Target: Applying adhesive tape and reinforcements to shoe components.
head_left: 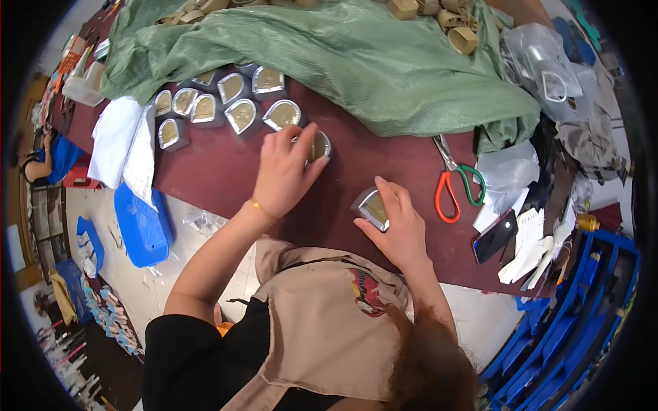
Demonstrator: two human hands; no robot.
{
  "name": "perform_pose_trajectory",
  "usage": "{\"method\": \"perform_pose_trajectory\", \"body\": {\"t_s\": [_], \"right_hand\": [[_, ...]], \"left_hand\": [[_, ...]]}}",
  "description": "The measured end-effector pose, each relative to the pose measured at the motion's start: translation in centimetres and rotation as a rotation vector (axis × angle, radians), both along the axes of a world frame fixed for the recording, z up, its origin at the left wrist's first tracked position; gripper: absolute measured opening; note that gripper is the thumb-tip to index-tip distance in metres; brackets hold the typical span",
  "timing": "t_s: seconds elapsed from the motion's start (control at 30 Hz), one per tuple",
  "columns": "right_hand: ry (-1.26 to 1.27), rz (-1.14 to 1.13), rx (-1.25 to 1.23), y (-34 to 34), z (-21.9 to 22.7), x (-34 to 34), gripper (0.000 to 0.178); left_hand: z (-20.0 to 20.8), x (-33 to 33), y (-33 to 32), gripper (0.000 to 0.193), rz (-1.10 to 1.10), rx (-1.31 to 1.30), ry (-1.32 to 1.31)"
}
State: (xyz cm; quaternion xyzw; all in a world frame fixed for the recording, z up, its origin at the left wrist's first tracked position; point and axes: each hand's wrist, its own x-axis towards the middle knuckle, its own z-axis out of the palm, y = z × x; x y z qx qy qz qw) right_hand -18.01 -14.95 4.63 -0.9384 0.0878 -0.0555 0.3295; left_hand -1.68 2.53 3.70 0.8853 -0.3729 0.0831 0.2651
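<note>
My left hand (pixel 282 171) is closed round a D-shaped grey block (pixel 321 146), with a tan top and silver rim, on the dark red table. The fingers partly cover this block. My right hand (pixel 399 229) grips a second such block (pixel 372 207) between thumb and fingers, nearer to me and farther right. Several more D-shaped blocks (pixel 242 115) stand close together on the table beyond my left hand, tan faces up. The closest of these (pixel 282 114) sits just past my left fingertips.
A green woven sack (pixel 329 61) sprawls across the table's far side, with tan pieces (pixel 462 40) on it. Right of my right hand lie scissors (pixel 449 185) with red and green handles, a phone (pixel 495 236) and paper scraps. White sheets (pixel 123 140) hang over the left edge above a blue bin (pixel 142 226).
</note>
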Motion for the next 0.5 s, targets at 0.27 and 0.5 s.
{"method": "perform_pose_trajectory", "body": {"t_s": [0.27, 0.5], "right_hand": [[0.017, 0.192, -0.055, 3.8, -2.2, 4.2, 0.083], [0.029, 0.227, -0.03, 4.5, -2.1, 5.6, 0.075]], "left_hand": [[0.0, -0.6, 2.8, 0.039, -0.049, -0.234, 0.298], [0.3, 7.1, -1.8, 0.05, 0.343, 0.356, -0.116]]}}
